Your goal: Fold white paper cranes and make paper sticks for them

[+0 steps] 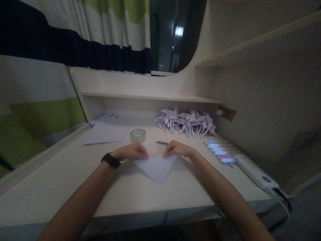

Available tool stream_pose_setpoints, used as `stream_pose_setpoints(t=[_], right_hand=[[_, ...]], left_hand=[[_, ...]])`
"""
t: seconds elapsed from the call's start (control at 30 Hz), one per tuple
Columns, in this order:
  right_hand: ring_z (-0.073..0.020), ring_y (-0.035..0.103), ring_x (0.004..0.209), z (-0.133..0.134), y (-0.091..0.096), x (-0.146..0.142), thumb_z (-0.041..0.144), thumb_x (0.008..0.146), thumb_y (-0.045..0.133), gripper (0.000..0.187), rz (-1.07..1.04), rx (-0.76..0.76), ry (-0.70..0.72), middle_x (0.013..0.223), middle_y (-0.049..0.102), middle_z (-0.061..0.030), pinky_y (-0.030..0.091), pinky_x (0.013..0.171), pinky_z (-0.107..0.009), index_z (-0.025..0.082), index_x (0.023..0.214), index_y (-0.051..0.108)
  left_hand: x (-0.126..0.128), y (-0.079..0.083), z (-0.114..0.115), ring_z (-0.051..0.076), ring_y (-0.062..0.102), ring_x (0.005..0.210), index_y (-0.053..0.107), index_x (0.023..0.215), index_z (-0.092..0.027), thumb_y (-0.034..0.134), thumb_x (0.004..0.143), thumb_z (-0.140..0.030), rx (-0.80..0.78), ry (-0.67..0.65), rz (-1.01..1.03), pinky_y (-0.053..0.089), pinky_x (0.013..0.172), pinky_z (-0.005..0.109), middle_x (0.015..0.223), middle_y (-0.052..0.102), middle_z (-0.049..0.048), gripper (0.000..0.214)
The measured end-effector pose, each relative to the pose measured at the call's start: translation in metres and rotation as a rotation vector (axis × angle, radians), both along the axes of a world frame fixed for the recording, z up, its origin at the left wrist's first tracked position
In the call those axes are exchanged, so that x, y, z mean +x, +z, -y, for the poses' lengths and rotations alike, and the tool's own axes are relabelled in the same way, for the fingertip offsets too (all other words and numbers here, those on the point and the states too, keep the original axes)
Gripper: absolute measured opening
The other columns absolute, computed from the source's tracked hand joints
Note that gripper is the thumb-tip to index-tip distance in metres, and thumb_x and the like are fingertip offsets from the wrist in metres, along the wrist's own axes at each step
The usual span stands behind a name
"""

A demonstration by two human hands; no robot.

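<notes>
A pale wooden tabletop (130, 197) is carrying everything. At its near middle, a triangular white paper sheet (156, 169) is pointing one corner toward 6 o'clock. At the sheet's 3 o'clock, well apart, a white oblong plastic device (255, 172) is lying. The left hand (132, 151), wearing a black wristband (111, 160), is pinching the paper's far edge at 11 o'clock; the right hand (177, 149) is pinching it at 1 o'clock. A flat phone with a blurred screen (220, 152) is lying toward 2 o'clock. Just beyond the right hand, a grey-bladed yellow cutter (161, 143) is pointing toward 9 o'clock. Farther off, a clear round tape roll (137, 134) is resting toward 11 o'clock, a white paper stack (106, 130) toward 10, and clustered white paper pinwheels (188, 121) toward 1.
</notes>
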State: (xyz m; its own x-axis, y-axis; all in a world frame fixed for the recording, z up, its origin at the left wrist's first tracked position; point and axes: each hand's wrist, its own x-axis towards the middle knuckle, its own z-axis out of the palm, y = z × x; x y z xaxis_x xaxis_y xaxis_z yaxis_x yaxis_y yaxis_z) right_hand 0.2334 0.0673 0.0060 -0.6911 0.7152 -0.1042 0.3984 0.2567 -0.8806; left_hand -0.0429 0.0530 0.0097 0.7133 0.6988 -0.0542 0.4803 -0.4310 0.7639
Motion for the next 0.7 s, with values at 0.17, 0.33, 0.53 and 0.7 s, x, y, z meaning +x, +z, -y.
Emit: stream_pose_setpoints(t=[0.17,0.33,0.53,0.7], right_hand=[[-0.0113,0.053,0.054,-0.003,0.012,0.018,0.034,0.060,0.078,0.024,0.002,-0.042,-0.064,0.060,0.067,-0.0023,0.037,0.054,-0.023,0.012,0.069,0.075],[-0.0111,0.052,0.052,-0.007,0.015,0.031,0.034,0.057,0.078,0.025,-0.045,-0.081,-0.117,0.058,0.066,-0.0019,0.035,0.051,-0.023,0.012,0.068,0.075],[-0.0111,0.052,0.051,-0.006,0.016,0.030,0.034,0.056,0.079,0.024,-0.107,-0.097,-0.186,0.056,0.064,-0.0014,0.035,0.051,-0.023,0.012,0.062,0.073],[-0.0094,0.048,0.050,0.001,0.010,0.010,0.033,0.060,0.077,0.022,-0.099,-0.038,-0.162,0.053,0.062,-0.0001,0.032,0.051,-0.022,0.012,0.066,0.074]], left_hand=[[-0.006,0.013,0.005,0.014,0.057,0.058,0.070,0.067,-0.013,0.068,0.072,-0.037,-0.101,0.044,0.048,0.042,0.058,0.025,0.063,0.068,0.0040,0.025],[-0.021,0.024,0.004,0.019,0.065,0.070,0.073,0.074,-0.014,0.069,0.070,-0.037,-0.187,0.106,0.094,0.048,0.068,0.030,0.074,0.073,0.0076,0.024],[-0.021,0.023,-0.004,0.019,0.063,0.072,0.072,0.078,-0.012,0.064,0.076,-0.040,0.143,0.523,0.199,0.046,0.068,0.029,0.076,0.072,0.0081,0.029],[0.023,0.010,0.005,0.017,0.060,0.074,0.073,0.085,-0.018,0.054,0.085,-0.040,0.474,0.367,0.123,0.042,0.067,0.026,0.084,0.072,0.0045,0.029]])
